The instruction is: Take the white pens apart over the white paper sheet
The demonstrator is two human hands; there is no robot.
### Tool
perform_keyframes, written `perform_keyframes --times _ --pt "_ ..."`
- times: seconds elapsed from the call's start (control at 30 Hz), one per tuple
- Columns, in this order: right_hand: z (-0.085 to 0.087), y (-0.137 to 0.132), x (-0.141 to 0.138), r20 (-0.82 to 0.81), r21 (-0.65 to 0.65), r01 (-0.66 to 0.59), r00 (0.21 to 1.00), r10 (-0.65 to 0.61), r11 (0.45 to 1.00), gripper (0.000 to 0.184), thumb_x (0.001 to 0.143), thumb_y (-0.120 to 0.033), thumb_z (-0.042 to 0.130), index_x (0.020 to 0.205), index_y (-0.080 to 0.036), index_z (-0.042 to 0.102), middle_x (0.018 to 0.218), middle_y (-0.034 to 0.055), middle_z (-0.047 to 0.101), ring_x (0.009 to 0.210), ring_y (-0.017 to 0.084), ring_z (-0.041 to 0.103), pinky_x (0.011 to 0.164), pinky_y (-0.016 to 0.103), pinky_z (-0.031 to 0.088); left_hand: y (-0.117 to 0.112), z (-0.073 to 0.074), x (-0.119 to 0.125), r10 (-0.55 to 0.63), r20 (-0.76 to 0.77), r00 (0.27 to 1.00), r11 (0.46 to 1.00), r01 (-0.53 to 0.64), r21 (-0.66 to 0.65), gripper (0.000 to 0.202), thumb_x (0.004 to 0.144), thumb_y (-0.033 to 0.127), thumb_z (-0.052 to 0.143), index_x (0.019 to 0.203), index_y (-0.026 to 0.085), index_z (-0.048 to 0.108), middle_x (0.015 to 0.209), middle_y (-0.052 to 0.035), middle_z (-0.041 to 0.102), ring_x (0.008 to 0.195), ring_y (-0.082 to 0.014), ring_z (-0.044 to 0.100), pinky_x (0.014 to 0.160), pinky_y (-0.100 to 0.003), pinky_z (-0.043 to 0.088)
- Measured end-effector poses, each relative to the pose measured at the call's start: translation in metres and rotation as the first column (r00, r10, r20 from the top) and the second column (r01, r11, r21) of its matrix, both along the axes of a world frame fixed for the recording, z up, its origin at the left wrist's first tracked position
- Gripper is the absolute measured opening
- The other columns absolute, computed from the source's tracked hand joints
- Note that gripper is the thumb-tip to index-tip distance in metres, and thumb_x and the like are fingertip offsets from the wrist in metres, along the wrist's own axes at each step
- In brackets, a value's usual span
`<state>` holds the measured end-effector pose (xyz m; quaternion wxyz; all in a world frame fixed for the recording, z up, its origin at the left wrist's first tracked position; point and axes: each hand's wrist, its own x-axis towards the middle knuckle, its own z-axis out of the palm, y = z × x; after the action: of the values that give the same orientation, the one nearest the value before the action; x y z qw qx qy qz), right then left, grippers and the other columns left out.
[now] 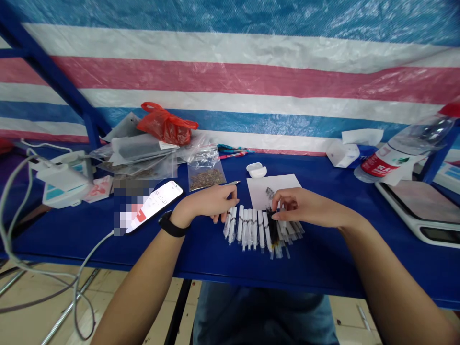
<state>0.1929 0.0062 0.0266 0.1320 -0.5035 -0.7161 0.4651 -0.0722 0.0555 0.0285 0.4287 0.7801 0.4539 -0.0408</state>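
A row of white pen barrels (250, 227) with dark bands lies side by side on the blue table. My left hand (215, 199) rests at the row's left end, fingers loosely bent and apart, touching or just beside the outermost barrels. Over the right end hovers my right hand (298, 206), its thumb and fingers curled with a gap between them; nothing is plainly held. Beneath it lie black thin parts (273, 231) and a fan of clear-tipped sticks (293, 232), partly covered by the hand. Small grey pieces (269, 192) sit on a white paper sheet (258, 188) behind.
To the left, a phone (158, 203) shows a running timer, with a cable attached. Zip bags (206, 175) and a red plastic bag (167, 125) lie behind. A white earbud case (256, 170) stands mid-table. At right are a bottle (386, 160) and a scale (424, 206).
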Motion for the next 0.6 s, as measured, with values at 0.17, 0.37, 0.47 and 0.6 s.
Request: perform_keyframes --times 0.17,0.37,0.47,0.6 --pt "0.001 -0.0016 -0.0007 -0.019 0.0 -0.021 1.0 0.021 1.0 0.031 0.083 -0.051 0.073 0.089 -0.021 0.066 0.058 -0.0063 0.05 0.054 0.012 0.044 0.052 0.026 0.03 -0.0005 0.0009 0.0007 -0.005 -0.019 1.0 1.0 0.004 -0.017 0.013 0.095 0.036 0.044 0.091 0.024 0.044 0.057 0.0024 0.068 0.045 -0.0159 0.061 0.047 -0.023 0.044" --pt "0.0014 -0.0014 0.0009 -0.012 0.008 0.013 1.0 -0.013 1.0 0.033 0.082 -0.054 0.073 0.09 -0.023 0.065 0.059 -0.0063 0.052 0.054 0.012 0.045 0.053 0.026 0.03 0.0002 -0.0015 0.0003 -0.034 -0.005 0.999 0.996 0.034 -0.078 0.012 0.098 0.032 0.042 0.089 0.025 0.041 0.058 0.0031 0.069 0.044 -0.0142 0.058 0.045 -0.022 0.045" --pt "0.0019 -0.0017 0.0008 -0.043 0.025 0.046 0.998 -0.045 0.999 0.033 0.08 -0.053 0.074 0.088 -0.022 0.065 0.059 -0.006 0.054 0.054 0.012 0.045 0.054 0.026 0.03 0.0007 -0.0034 -0.0004 -0.047 0.005 0.999 0.995 0.047 -0.084 0.011 0.097 0.03 0.043 0.088 0.024 0.041 0.058 0.0028 0.069 0.043 -0.0134 0.057 0.044 -0.021 0.043" --pt "0.0023 -0.0017 0.0004 -0.061 0.03 0.059 0.996 -0.057 0.998 0.032 0.081 -0.051 0.074 0.086 -0.021 0.063 0.06 -0.0061 0.053 0.055 0.011 0.044 0.055 0.026 0.031 0.0009 -0.0039 -0.0007 -0.05 0.004 0.999 0.993 0.05 -0.102 0.007 0.095 0.028 0.043 0.09 0.024 0.042 0.058 0.0021 0.069 0.043 -0.0138 0.057 0.045 -0.022 0.042"
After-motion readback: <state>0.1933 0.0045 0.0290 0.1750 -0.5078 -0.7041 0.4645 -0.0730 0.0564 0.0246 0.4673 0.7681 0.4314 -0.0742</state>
